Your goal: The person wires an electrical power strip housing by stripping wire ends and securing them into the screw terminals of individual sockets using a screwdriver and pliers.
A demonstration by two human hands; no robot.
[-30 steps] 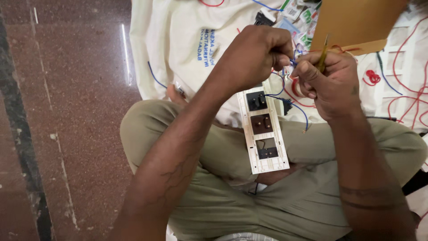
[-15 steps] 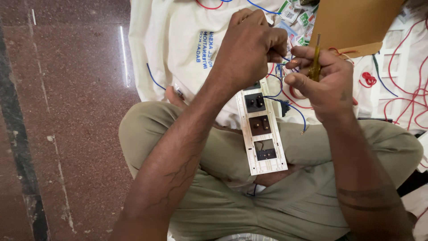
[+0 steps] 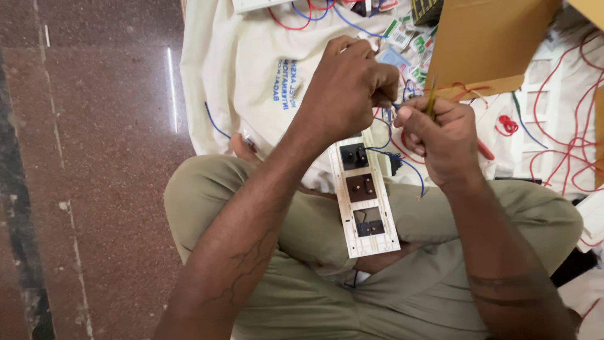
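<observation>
Here, in the head view, the person sits cross-legged on a reddish stone floor [image 3: 94, 189]. The left hand [image 3: 349, 85] is closed in a fist, pinching a thin blue wire [image 3: 412, 173] at its fingertips. The right hand [image 3: 440, 135] is curled narrow around a slim yellow-green tool [image 3: 431, 101], its tip beside the left fingers. A white switch plate [image 3: 365, 195] with three dark modules rests on the lap, just below both hands. Behind lie a white cloth bag [image 3: 251, 75], a cardboard box [image 3: 491, 44] and loose red wires [image 3: 566, 145].
</observation>
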